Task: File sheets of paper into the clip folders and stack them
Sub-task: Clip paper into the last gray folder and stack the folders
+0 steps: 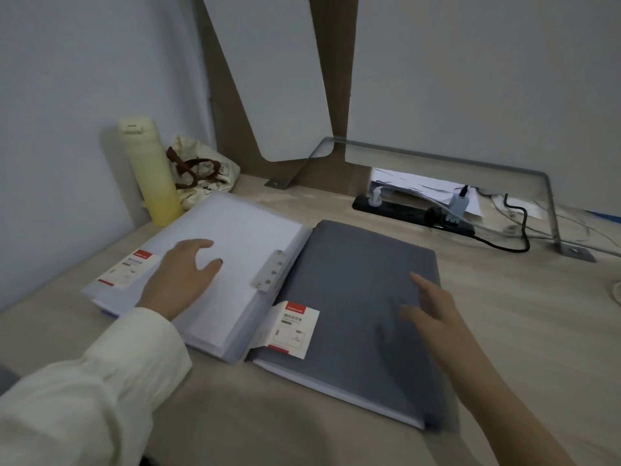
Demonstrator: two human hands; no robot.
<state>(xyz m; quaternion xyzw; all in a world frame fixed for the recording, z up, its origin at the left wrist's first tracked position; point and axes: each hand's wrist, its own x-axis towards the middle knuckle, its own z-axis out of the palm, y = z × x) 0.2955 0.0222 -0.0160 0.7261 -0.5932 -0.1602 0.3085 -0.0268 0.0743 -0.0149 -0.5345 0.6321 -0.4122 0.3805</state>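
Two clip folders lie side by side on the desk. The left one is a translucent white folder, open, with white sheets of paper on it under a metal clip bar. My left hand rests flat on those sheets, fingers spread. The right one is a closed grey folder with a white and red label at its near left corner. My right hand hovers over or touches its cover, fingers straight and blurred.
A pale yellow bottle and a cloth bag stand at the back left by the wall. A black power strip with plugs and cables lies behind the grey folder, under a metal-framed glass shelf. Loose papers lie behind it.
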